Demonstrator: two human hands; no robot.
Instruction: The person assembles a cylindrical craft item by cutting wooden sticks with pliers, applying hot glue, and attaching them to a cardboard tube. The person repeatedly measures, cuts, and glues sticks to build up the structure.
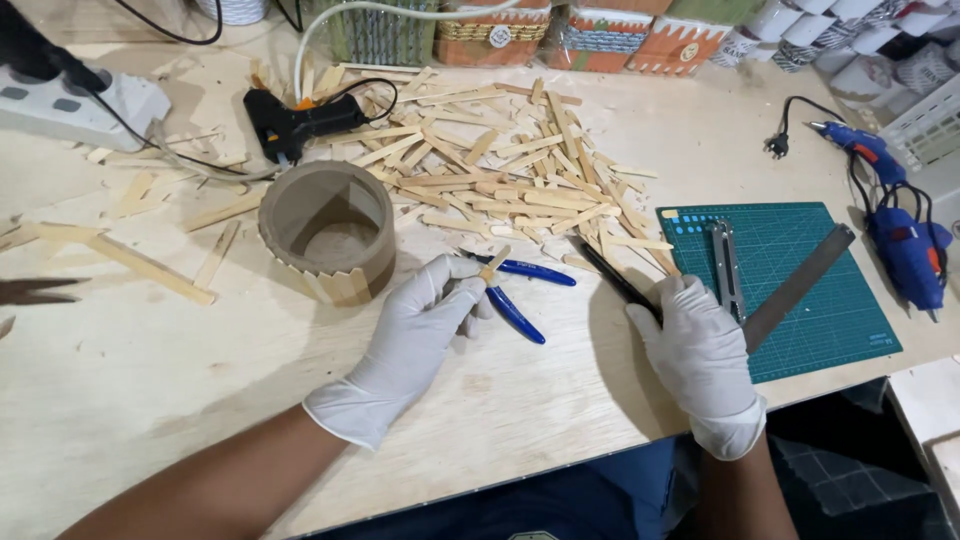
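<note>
Both my hands wear white gloves. My left hand [415, 325] pinches a short wooden stick piece [495, 264] just above blue-handled pliers [520, 290] lying on the table. A brown cardboard cylinder [328, 230] with a few sticks glued to its side stands just left of that hand. My right hand [700, 350] grips a slim black tool [615, 280] that points up-left toward a big pile of flat wooden sticks [500, 170].
A green cutting mat [800, 300] with a metal ruler [800, 285] and a metal cutter [725, 265] lies right. A black glue gun [300, 120] sits at the back, blue glue guns [900, 230] far right, a power strip [80, 105] far left.
</note>
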